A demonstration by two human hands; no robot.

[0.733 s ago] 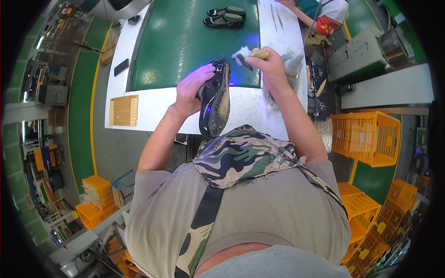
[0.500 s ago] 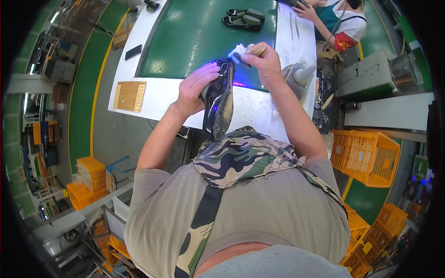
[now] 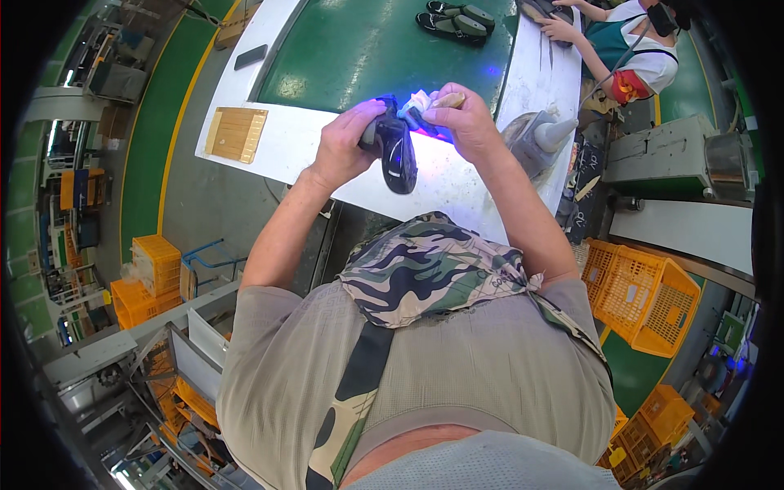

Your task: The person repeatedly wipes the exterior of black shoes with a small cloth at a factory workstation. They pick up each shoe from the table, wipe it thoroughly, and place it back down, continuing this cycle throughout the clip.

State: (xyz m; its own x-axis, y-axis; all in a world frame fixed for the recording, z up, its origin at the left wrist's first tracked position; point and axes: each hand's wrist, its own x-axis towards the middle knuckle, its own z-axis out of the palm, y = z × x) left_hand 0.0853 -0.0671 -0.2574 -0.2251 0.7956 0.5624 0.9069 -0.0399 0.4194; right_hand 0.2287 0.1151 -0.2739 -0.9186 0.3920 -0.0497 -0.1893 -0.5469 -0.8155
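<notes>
Green-and-white table lies beneath the black shoe, orange crates either side.

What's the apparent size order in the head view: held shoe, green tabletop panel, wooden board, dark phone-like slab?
1. Green tabletop panel
2. Held shoe and wooden board: look alike, unranked
3. Dark phone-like slab

The table fills the top centre. On it, left: phone above board; top: shoe pair; right: bottle. At upper centre, left hand and held shoe lie left of cloth and right hand. Crates sit lower right, co-worker upper right.
</notes>
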